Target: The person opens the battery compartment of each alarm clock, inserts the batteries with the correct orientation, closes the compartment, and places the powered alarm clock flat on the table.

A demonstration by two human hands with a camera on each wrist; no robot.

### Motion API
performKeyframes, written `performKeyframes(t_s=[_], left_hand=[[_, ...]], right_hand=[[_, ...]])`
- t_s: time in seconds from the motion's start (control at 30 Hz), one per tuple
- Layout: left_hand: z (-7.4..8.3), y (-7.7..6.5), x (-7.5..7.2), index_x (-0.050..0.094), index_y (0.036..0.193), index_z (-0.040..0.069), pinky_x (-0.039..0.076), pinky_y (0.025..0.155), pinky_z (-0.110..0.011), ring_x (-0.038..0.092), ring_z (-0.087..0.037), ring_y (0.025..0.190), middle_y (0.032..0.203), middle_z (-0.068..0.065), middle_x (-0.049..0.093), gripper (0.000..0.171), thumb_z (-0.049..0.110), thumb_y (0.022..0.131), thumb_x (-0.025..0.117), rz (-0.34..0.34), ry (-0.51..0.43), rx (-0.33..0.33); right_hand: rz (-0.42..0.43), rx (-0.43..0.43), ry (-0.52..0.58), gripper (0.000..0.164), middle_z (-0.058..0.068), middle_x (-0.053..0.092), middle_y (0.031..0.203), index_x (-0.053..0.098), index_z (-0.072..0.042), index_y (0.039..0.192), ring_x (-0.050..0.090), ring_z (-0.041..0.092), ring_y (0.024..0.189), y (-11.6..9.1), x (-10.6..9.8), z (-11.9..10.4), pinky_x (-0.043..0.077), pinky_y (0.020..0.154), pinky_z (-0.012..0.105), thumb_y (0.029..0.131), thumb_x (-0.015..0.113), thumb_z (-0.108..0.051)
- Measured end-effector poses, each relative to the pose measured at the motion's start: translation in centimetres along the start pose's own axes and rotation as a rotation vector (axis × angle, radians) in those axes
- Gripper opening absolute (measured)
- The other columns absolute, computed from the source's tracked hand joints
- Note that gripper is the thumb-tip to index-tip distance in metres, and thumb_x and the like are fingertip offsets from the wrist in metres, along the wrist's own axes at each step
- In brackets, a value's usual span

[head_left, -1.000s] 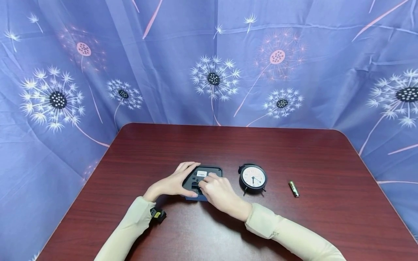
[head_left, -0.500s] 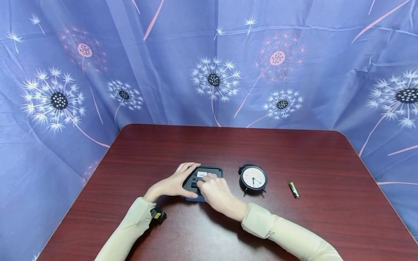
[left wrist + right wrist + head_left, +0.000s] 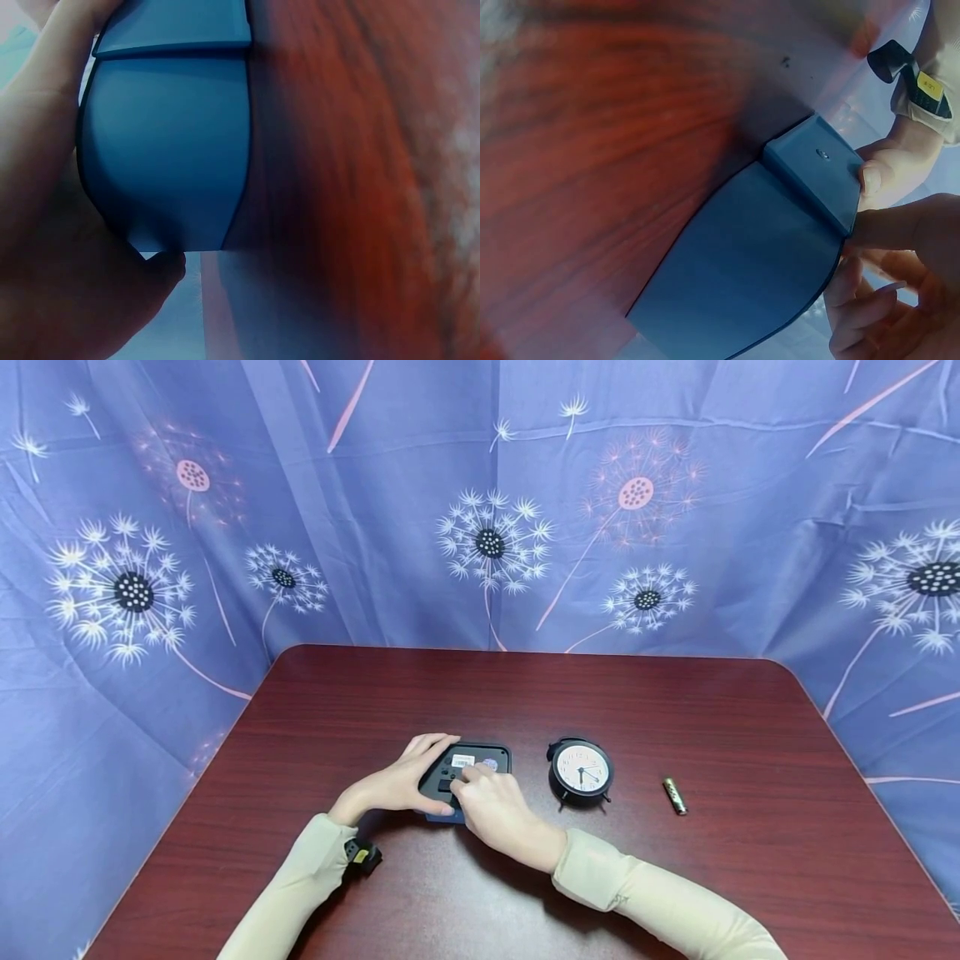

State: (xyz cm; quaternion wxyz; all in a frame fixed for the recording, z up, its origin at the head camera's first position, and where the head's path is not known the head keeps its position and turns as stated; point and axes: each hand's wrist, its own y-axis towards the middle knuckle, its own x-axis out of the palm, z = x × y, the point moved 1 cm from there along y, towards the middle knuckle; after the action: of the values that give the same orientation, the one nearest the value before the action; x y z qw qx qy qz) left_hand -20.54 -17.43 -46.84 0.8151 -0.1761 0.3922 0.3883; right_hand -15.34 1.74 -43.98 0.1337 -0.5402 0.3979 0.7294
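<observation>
Nearest, two pale sleeves (image 3: 652,885) reach in over the surface (image 3: 750,735), a small black wrist camera (image 3: 365,855) strapped by the left cuff. Beyond the cuffs, the left hand (image 3: 390,783) spans one end of a blue box (image 3: 739,259), thumb along its near edge and fingers on the far one, so that grip is firmly around the box. The right hand (image 3: 498,810) bends its fingers over the upturned dark panel; whether that grip pinches anything cannot be told, since the knuckles hide the fingertips. The box lies on the surface between both hands, a white label (image 3: 463,761) uppermost.

By the look of it, the step in hand is working at the dark slot (image 3: 445,785) in that panel, perhaps its battery bay. The next move seems to call for fine fingertip control from the right and steady bracing from the left. Off to the right, well apart, lies a loose battery (image 3: 675,797); slightly farther, an alarm clock (image 3: 581,770) faces up. Behind everything hangs blue dandelion cloth (image 3: 375,527).
</observation>
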Motion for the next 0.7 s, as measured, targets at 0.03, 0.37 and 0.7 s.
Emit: performKeyframes(t_s=[0.03, 0.37, 0.7], left_hand=[[0.01, 0.0, -0.01, 0.025, 0.152, 0.01, 0.031, 0.11, -0.051, 0.022, -0.028, 0.139, 0.151, -0.011, 0.028, 0.104, 0.042, 0.072, 0.082, 0.0, 0.001, 0.001], [0.15, -0.05, -0.06, 0.026, 0.152, 0.01, 0.031, 0.11, -0.051, 0.023, -0.028, 0.139, 0.151, -0.011, 0.029, 0.103, 0.044, 0.071, 0.082, 0.004, 0.002, -0.006], [0.09, -0.04, -0.05, 0.026, 0.152, 0.011, 0.031, 0.109, -0.052, 0.022, -0.029, 0.139, 0.152, -0.011, 0.028, 0.103, 0.045, 0.072, 0.082, -0.003, -0.002, -0.008]], right_hand=[[-0.002, 0.004, 0.0, 0.007, -0.003, 0.063, 0.078, 0.069, -0.017, 0.077, 0.061, 0.014, 0.072, 0.0, 0.02, -0.02, 0.048, 0.046, 0.029, 0.073, 0.075, -0.015], [0.02, 0.045, 0.024, 0.008, -0.003, 0.062, 0.074, 0.067, -0.016, 0.072, 0.062, 0.014, 0.064, -0.03, -0.02, -0.09, 0.046, 0.043, 0.03, 0.076, 0.073, -0.014], [0.021, 0.059, 0.034, 0.013, -0.003, 0.062, 0.072, 0.065, -0.017, 0.068, 0.058, 0.015, 0.054, 0.14, 0.03, -0.05, 0.043, 0.04, 0.029, 0.077, 0.075, -0.017]])
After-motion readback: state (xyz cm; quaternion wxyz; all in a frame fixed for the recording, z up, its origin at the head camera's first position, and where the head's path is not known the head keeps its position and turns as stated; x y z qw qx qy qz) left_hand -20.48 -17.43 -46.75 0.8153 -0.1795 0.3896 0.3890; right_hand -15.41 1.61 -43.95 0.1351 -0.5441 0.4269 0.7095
